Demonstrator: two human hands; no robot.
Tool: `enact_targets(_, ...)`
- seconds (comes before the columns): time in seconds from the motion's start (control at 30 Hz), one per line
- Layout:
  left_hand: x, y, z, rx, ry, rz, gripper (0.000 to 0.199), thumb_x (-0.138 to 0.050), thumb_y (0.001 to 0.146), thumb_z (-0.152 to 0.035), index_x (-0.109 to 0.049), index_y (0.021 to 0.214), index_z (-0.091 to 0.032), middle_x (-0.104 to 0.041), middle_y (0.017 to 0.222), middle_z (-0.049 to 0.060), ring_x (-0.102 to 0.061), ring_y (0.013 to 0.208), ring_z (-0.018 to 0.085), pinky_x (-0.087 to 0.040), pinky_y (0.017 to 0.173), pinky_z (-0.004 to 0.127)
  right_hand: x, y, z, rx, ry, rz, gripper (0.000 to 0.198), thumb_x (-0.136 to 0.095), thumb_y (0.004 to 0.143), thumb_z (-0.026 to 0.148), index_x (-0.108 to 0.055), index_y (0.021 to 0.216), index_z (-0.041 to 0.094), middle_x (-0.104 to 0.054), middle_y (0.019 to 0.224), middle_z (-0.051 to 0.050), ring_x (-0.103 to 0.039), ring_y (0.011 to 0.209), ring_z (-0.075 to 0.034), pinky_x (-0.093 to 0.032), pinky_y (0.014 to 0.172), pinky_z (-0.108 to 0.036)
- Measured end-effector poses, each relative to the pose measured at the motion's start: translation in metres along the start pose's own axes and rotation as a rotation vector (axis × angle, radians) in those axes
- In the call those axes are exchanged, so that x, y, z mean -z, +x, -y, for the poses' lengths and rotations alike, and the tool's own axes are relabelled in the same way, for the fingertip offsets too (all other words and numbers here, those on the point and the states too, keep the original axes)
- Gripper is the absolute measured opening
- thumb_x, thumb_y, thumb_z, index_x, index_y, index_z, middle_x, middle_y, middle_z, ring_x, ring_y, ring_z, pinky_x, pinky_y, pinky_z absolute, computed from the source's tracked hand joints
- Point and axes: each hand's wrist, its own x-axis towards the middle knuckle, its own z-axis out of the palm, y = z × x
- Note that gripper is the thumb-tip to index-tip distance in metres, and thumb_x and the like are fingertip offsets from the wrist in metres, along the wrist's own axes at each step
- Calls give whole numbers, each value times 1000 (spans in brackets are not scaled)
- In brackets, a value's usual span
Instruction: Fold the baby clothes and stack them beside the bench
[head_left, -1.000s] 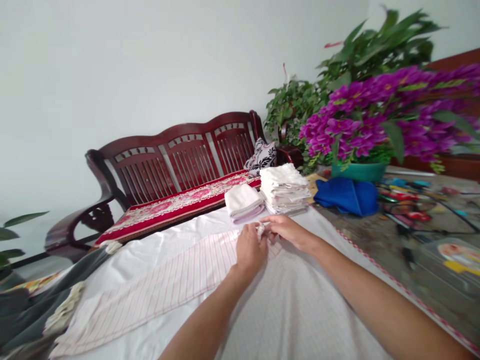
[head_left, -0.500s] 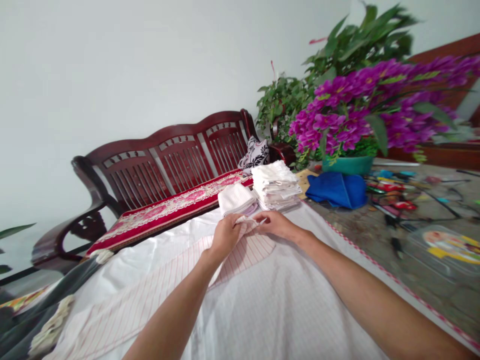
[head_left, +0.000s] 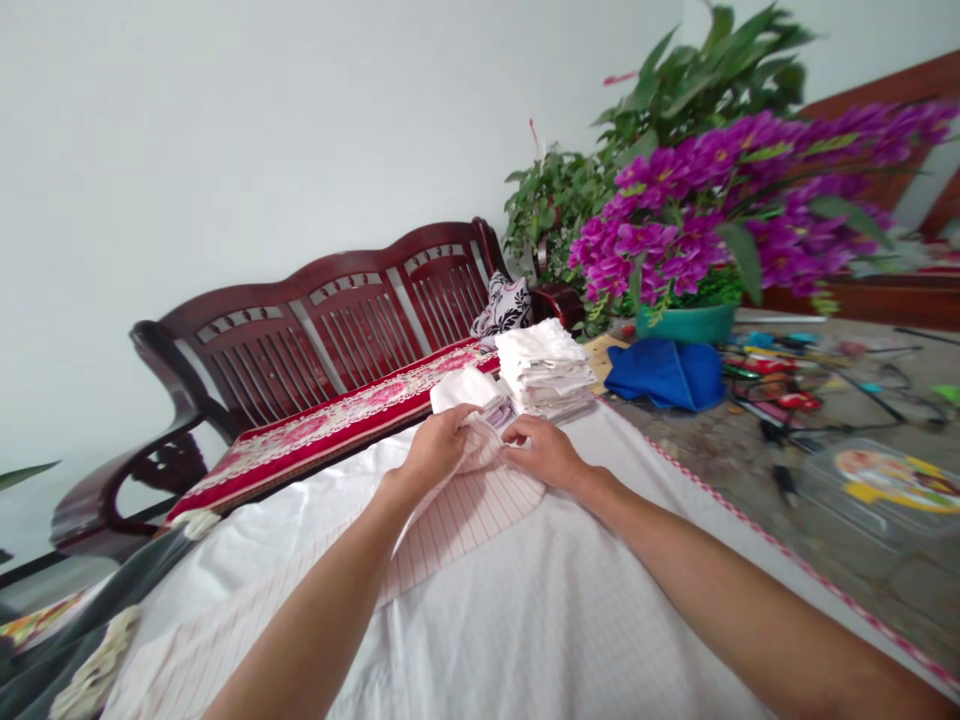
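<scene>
A long white cloth with thin pink stripes (head_left: 457, 525) lies spread over the white tablecloth (head_left: 570, 600), running toward the lower left. My left hand (head_left: 439, 445) pinches its far edge, lifting and bunching the fabric. Close by on the right, my right hand (head_left: 544, 452) has its fingertips closed on the same raised edge. Just beyond my hands sits a small folded white cloth pile (head_left: 463, 388). Beside that pile rises a taller stack of folded white cloths (head_left: 546, 365). My left forearm covers part of the striped cloth.
A dark wooden bench (head_left: 322, 320) with a red floral cover stands behind. On the right are a blue cloth (head_left: 666, 375), a green pot (head_left: 686, 322) with purple flowers, scattered small items and a clear plastic lid (head_left: 885, 485). Dark fabric (head_left: 97, 600) lies at left.
My hands have moved slightly apart along the striped cloth's edge, the left one shifting leftward. The raised fabric between them has opened out. The whole view has shifted a little.
</scene>
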Motion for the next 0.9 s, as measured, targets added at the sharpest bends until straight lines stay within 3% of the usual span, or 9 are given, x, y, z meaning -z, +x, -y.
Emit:
enact_targets(0.13,2,-2,-4,12,5,-10,51,-48,78,-4,-69,121,-21,-76,107,5,-69,101,23,-50,91,30,-2,-1,2,39,-80,27,5,-72,76,17,-72,78,22,-69,81,0,-61,83,-17,-40,76,-27)
enact_targets(0.33,-3,-9,-11,-21,-6,13,49,-48,81,-6,-67,123,-22,-76,105,6,-70,96,22,-50,88,29,-5,0,4,-117,-224,23,2,-70,80,23,-72,79,23,-70,81,-1,-59,80,-17,-37,70,-27)
enact_targets(0.6,-11,-23,-20,-104,-45,70,51,-50,81,-3,-67,123,-28,-74,115,1,-67,106,21,-48,94,28,-6,2,1,-90,-121,15,15,-66,86,33,-69,96,23,-70,99,-2,-59,81,-16,-37,68,-25)
enact_targets(0.77,-34,-46,-24,-157,50,76,45,-51,86,-4,-68,120,-28,-75,111,2,-68,99,22,-49,87,29,-9,3,-5,-183,-72,96,13,-68,81,34,-68,87,23,-72,84,0,-61,74,-17,-36,63,-25)
enact_targets(0.9,-58,-62,-31,-123,150,93,43,-51,87,-5,-67,120,-27,-75,104,3,-66,93,22,-47,84,30,-11,4,-13,-185,-97,115,10,-65,78,25,-68,87,22,-72,82,-1,-62,75,-16,-38,63,-24)
